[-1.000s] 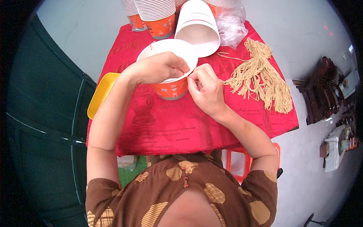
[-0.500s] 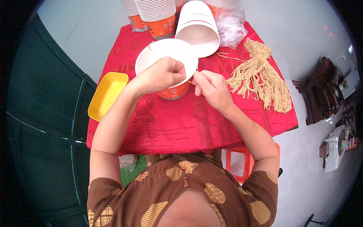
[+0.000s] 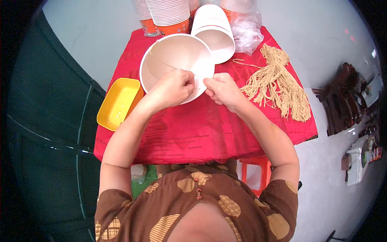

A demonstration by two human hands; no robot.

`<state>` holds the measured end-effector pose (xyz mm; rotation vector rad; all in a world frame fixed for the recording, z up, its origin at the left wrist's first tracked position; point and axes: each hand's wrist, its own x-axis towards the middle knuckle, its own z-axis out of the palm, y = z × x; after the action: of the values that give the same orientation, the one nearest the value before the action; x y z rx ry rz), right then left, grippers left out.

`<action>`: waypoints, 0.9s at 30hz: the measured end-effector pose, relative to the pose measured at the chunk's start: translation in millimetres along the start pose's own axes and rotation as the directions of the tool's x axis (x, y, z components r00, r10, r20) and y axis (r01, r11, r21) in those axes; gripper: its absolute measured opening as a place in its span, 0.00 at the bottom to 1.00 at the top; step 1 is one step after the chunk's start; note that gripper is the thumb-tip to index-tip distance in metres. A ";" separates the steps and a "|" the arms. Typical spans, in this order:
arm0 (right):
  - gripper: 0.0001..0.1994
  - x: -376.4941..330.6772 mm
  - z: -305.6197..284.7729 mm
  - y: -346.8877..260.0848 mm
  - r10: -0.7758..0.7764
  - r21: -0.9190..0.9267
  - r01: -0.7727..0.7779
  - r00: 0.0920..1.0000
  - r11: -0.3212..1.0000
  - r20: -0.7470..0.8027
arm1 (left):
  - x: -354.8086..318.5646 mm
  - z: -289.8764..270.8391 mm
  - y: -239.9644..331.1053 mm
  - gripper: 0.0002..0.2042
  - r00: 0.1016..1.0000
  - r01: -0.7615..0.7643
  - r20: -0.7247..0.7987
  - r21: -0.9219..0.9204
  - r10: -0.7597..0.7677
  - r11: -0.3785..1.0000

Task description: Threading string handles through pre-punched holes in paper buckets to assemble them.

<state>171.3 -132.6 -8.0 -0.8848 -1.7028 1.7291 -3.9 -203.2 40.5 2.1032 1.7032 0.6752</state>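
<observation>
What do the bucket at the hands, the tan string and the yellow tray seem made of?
Bucket: probably coated paperboard, smooth white inside with a thin wall, though plastic is possible.
Tan string: likely cotton, matt, in loose strands; fibre uncertain.
Yellow tray: apparently smooth plastic, evenly coloured, with rounded corners.

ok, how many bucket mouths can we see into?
2: the tilted bucket at the left hand, and the white bucket lying behind it, to the right. Back stacks run out of frame; more may be hidden.
</observation>
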 end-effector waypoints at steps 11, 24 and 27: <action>0.18 33.5 -12.5 58.2 0.124 -0.069 -0.121 0.992 0.990 0.037 | 11.9 69.8 -49.0 0.09 0.989 0.148 -0.013 0.081 -0.147 0.986; 0.22 19.1 -44.7 48.9 -0.231 -0.727 0.198 0.971 0.658 0.055 | 23.7 92.4 -59.8 0.09 0.987 0.151 -0.042 -0.053 -0.153 0.987; 0.17 9.2 -46.9 40.5 -0.341 -0.758 0.386 0.912 0.526 0.228 | 19.6 93.4 -63.2 0.08 0.990 0.105 -0.083 -0.117 -0.115 0.988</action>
<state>204.3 -97.6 -48.1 -0.7221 -2.5314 0.6494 0.9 -167.9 -68.3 1.9137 1.7698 0.8227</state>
